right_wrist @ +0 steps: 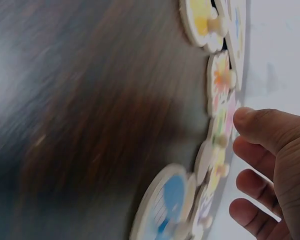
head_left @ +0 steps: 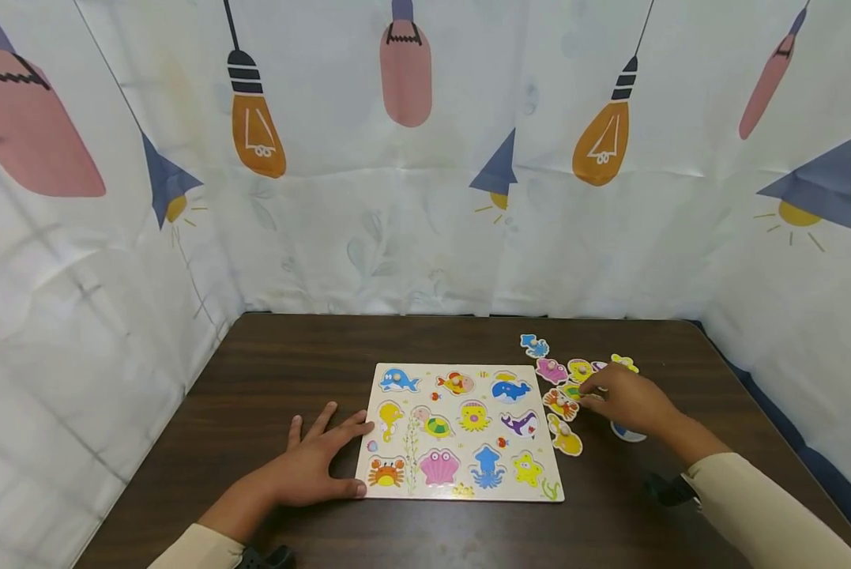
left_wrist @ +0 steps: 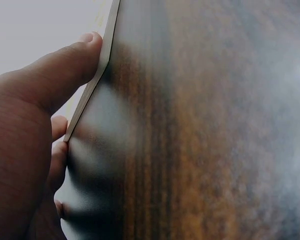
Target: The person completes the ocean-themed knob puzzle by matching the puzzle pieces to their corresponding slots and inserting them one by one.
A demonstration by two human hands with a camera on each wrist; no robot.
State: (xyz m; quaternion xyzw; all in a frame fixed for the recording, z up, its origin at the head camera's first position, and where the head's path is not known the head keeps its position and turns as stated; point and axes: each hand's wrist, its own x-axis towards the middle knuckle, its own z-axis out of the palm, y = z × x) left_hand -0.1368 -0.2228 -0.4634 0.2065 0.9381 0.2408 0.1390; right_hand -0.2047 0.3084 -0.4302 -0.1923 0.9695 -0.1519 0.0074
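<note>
A sea-animal puzzle board (head_left: 461, 494) lies flat on the table. My left hand (head_left: 304, 466) has its fingers spread, with thumb and fingertips at the board's left edge; the left wrist view shows the thumb (left_wrist: 75, 62) along that edge. To the right of the board, my right hand (head_left: 631, 399) reaches over loose knobbed pieces, its fingertips close to a green piece (head_left: 570, 391). The right wrist view shows its thumb (right_wrist: 260, 122) and fingers with nothing seen between them. Around it are a crab piece (head_left: 561, 404), a pink shell piece (head_left: 551, 371) and a yellow piece (head_left: 565, 435).
A blue piece (head_left: 536, 348) lies past the board's far right corner, and a yellow star piece (head_left: 624, 363) is beyond the right hand. Another blue piece (head_left: 627, 434) is partly hidden under that hand. A printed curtain (head_left: 425, 237) hangs behind the dark wooden table (head_left: 290, 348).
</note>
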